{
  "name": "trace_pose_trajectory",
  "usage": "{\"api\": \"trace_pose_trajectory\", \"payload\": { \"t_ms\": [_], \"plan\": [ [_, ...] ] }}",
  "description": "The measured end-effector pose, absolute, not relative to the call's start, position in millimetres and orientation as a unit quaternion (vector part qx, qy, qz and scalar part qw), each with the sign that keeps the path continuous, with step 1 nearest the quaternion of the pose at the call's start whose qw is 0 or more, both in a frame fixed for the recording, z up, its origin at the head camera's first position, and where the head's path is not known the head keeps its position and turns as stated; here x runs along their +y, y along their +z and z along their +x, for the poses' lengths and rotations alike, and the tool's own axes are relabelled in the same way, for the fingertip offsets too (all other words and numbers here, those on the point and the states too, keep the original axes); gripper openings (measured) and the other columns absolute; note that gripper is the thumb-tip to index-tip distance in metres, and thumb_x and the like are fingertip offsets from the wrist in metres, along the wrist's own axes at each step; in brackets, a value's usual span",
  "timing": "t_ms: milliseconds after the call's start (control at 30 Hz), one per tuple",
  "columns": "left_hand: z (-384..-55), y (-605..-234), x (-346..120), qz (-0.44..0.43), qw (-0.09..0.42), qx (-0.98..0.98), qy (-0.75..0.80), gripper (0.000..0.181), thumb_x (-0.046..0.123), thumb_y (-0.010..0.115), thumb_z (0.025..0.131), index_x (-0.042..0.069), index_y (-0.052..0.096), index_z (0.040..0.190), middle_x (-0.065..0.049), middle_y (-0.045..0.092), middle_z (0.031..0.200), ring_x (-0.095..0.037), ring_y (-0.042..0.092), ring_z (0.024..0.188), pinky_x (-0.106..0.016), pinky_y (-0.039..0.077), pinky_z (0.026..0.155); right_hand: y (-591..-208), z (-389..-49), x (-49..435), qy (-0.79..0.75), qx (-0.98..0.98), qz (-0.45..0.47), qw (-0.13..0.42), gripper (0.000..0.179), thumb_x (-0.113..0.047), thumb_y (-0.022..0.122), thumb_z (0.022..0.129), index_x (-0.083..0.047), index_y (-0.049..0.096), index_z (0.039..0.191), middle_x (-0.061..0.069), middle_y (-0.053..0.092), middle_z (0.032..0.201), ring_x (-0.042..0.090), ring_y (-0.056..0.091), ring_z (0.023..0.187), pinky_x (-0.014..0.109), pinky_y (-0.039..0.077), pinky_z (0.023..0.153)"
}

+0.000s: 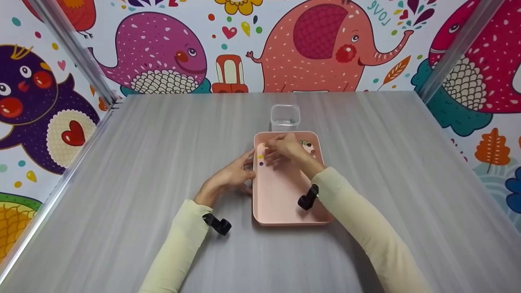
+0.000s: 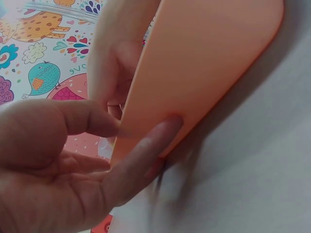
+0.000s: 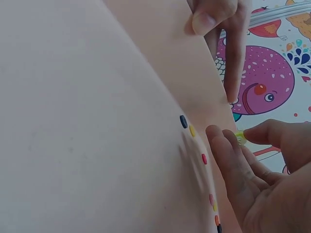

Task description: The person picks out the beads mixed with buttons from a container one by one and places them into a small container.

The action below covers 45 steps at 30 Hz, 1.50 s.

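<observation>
A pink tray (image 1: 281,203) lies lengthwise on the table. Over its far left part, my right hand (image 1: 287,146) pinches a small yellow-green button (image 3: 241,138) between thumb and fingertips, above the tray floor. Along the tray's left side are a dark button (image 3: 183,121), a yellow button (image 3: 192,130) and a red button (image 3: 204,158), with several more beyond them. Other small buttons (image 1: 309,145) sit in the far right corner, partly hidden behind the right hand in the head view. My left hand (image 1: 234,173) touches the outside of the tray's left wall with extended fingers (image 2: 158,141).
Just beyond the tray's far edge stands a clear plastic container (image 1: 285,118) with a few small greenish bits inside. The grey table (image 1: 183,134) reaches back to a wall printed with cartoon animals, and metal posts stand at both far corners.
</observation>
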<state>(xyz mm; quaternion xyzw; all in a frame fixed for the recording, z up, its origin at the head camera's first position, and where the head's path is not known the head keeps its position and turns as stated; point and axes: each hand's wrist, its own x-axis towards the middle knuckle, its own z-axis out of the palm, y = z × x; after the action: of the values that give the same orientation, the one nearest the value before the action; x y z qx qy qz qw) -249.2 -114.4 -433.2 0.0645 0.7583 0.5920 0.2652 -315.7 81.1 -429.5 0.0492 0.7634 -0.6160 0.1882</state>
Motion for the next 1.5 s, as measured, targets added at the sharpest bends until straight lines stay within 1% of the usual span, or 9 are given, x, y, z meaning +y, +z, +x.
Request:
{"api": "trace_pose_trajectory", "payload": {
  "t_ms": [167,267,433,600,800,1000,1100,1267,1500],
  "plan": [
    [-250,-434,-115,0.060,0.266,0.758,0.593,0.091,-0.014,0.049,0.098,0.006,0.008,0.177,-0.031,0.026,0.175,-0.045,0.055,0.141,-0.053,0.070,0.084,-428,-318,85,-0.624,0.759,0.048,0.180,0.024,-0.009,0.063,0.111,0.010,0.070,0.124,0.026,0.080,0.112,0.014,0.077,0.064,0.026,0.065,0.057],
    [-250,-434,-115,0.061,0.265,0.759,0.592,0.091,-0.014,0.049,0.098,0.006,0.008,0.177,-0.031,0.027,0.175,-0.044,0.055,0.141,-0.046,0.071,0.078,-425,-320,88,-0.619,0.765,0.046,0.171,0.025,-0.011,0.062,0.111,0.009,0.071,0.123,0.028,0.079,0.116,0.012,0.076,0.063,0.023,0.064,0.058],
    [-249,-433,-115,0.068,0.265,0.761,0.589,0.091,-0.013,0.048,0.097,0.005,0.008,0.177,-0.031,0.030,0.174,-0.040,0.056,0.142,-0.038,0.071,0.070,-422,-321,92,-0.594,0.787,0.052,0.158,0.024,-0.017,0.068,0.109,0.004,0.072,0.120,0.024,0.081,0.116,0.009,0.076,0.063,0.021,0.062,0.057],
    [-248,-433,-115,0.067,0.264,0.761,0.589,0.091,-0.013,0.049,0.097,0.005,0.008,0.177,-0.031,0.030,0.174,-0.040,0.058,0.138,-0.038,0.070,0.071,-422,-323,96,-0.583,0.799,0.046,0.142,0.030,-0.019,0.070,0.108,0.006,0.073,0.125,0.023,0.080,0.118,0.009,0.076,0.067,0.020,0.061,0.057],
    [-249,-433,-115,0.075,0.263,0.757,0.594,0.092,-0.014,0.048,0.096,0.004,0.006,0.177,-0.031,0.028,0.175,-0.043,0.054,0.144,-0.039,0.071,0.073,-424,-326,99,-0.574,0.806,0.053,0.133,0.032,-0.020,0.071,0.108,0.005,0.074,0.127,0.021,0.081,0.118,0.010,0.076,0.070,0.021,0.062,0.060],
    [-249,-434,-115,0.064,0.258,0.768,0.583,0.090,-0.011,0.051,0.099,0.006,0.010,0.177,-0.030,0.030,0.175,-0.040,0.061,0.132,-0.036,0.070,0.069,-425,-327,100,-0.596,0.792,0.061,0.115,0.028,-0.015,0.067,0.107,0.005,0.075,0.125,0.019,0.081,0.113,0.010,0.074,0.069,0.021,0.061,0.057],
    [-249,-435,-115,0.060,0.256,0.769,0.582,0.090,-0.012,0.051,0.099,0.006,0.011,0.177,-0.030,0.030,0.174,-0.041,0.061,0.134,-0.037,0.070,0.069,-426,-327,101,-0.613,0.781,0.066,0.098,0.029,-0.014,0.066,0.106,0.006,0.074,0.125,0.019,0.080,0.111,0.010,0.075,0.067,0.022,0.062,0.057],
    [-250,-436,-115,0.063,0.255,0.772,0.578,0.090,-0.012,0.051,0.098,0.005,0.011,0.177,-0.031,0.031,0.174,-0.041,0.056,0.142,-0.037,0.070,0.070,-427,-327,104,-0.631,0.769,0.070,0.080,0.027,-0.016,0.068,0.106,0.004,0.075,0.124,0.022,0.080,0.114,0.010,0.076,0.067,0.023,0.064,0.057],
    [-249,-434,-114,0.067,0.253,0.769,0.583,0.091,-0.014,0.050,0.097,0.004,0.010,0.176,-0.031,0.030,0.174,-0.040,0.059,0.134,-0.033,0.069,0.064,-427,-328,108,-0.649,0.754,0.073,0.069,0.027,-0.016,0.068,0.106,0.004,0.074,0.124,0.026,0.079,0.118,0.011,0.078,0.066,0.024,0.065,0.057]
  ]
}}
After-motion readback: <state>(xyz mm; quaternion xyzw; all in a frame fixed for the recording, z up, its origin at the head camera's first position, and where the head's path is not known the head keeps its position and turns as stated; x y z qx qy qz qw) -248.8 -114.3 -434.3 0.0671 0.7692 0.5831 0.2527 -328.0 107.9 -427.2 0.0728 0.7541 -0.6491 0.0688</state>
